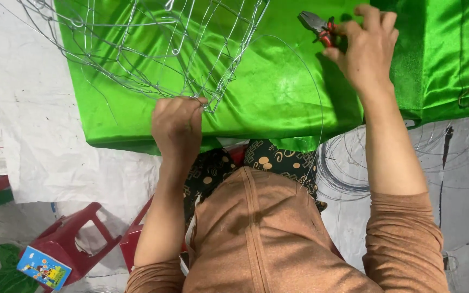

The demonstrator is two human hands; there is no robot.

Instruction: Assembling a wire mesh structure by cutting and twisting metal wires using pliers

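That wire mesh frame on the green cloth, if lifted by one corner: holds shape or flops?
The wire frame is thin open mesh, so probably light and springy, flexing rather than collapsing. The left hand pinches its edge; loose wire ends may snag. It could slide easily on the glossy green cloth.

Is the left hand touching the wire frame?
Touching. The head view shows the left hand pinching the wire frame at its lower corner.

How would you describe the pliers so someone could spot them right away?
Look at the shiny green cloth covering the work surface, then its upper right, where the right hand rests. The pliers poke out from that hand: dark metal jaws, red handles, unlike the thin silver wire around.
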